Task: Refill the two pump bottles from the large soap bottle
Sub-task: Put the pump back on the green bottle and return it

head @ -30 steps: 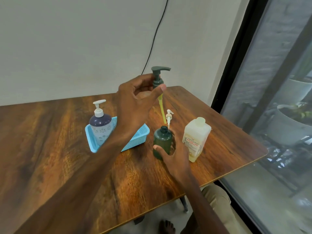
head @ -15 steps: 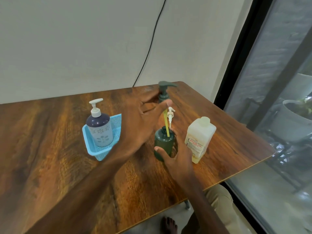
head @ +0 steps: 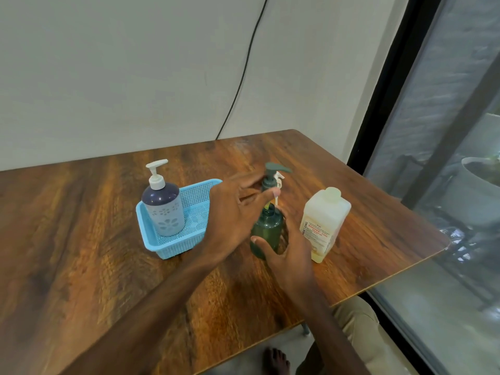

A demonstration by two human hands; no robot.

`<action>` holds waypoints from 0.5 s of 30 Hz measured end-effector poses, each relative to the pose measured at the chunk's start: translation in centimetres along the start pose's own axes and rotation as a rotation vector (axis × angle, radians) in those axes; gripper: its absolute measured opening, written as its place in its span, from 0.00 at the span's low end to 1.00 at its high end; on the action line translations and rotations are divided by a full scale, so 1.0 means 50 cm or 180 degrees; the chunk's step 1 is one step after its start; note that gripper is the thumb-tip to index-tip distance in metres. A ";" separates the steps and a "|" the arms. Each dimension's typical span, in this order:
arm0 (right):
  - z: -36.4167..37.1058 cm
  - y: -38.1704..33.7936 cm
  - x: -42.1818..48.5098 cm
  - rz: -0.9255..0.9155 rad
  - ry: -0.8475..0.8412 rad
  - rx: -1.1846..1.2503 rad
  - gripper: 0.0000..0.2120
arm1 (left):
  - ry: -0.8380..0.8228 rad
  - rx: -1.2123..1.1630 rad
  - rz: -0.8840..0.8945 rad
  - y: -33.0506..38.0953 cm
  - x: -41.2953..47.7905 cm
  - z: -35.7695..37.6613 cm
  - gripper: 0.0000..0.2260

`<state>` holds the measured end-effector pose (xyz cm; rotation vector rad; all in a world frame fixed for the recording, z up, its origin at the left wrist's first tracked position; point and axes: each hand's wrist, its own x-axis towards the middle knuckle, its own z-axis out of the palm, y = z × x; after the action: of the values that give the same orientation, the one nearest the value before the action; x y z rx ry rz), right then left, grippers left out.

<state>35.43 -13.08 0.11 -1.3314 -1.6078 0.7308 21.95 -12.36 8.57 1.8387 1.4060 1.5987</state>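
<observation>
A dark green pump bottle (head: 266, 228) stands on the wooden table (head: 81, 239). My right hand (head: 288, 255) is wrapped around its lower body. My left hand (head: 235, 212) pinches the green pump head (head: 272, 175) by its collar, just above the bottle's neck, with its yellowish tube down inside the bottle. A small white pump (head: 278, 182) shows right behind the green pump head. A navy pump bottle with a white pump (head: 162, 207) stands in a light blue basket (head: 173, 244) at the left. The large pale soap bottle (head: 323, 223), capped, stands to the right.
The table's right edge and rounded front corner (head: 443, 244) lie close to a glass window with a black frame (head: 384, 90). A black cable (head: 243, 74) runs down the wall behind the table. My knee and bare foot show below the table's front edge.
My left hand has lowered the green pump head from high above the bottle down to its neck, sliding the tube inside. My right hand has stayed on the bottle.
</observation>
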 end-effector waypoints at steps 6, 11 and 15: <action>0.001 0.009 0.004 0.0119 -0.0093 -0.0111 0.37 | -0.0044 0.0261 -0.0351 -0.068 -0.042 0.029 0.21; 0.000 0.011 0.006 0.0148 -0.0097 -0.0098 0.37 | -0.0345 0.0329 -0.0208 -0.070 -0.018 0.016 0.20; 0.000 0.006 0.005 0.0077 -0.0091 -0.0061 0.38 | -0.0632 0.0256 -0.0086 -0.074 -0.002 0.009 0.15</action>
<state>35.56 -12.74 -0.09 -1.3618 -1.6274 0.7539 20.69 -10.56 5.54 1.9544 1.4175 1.3230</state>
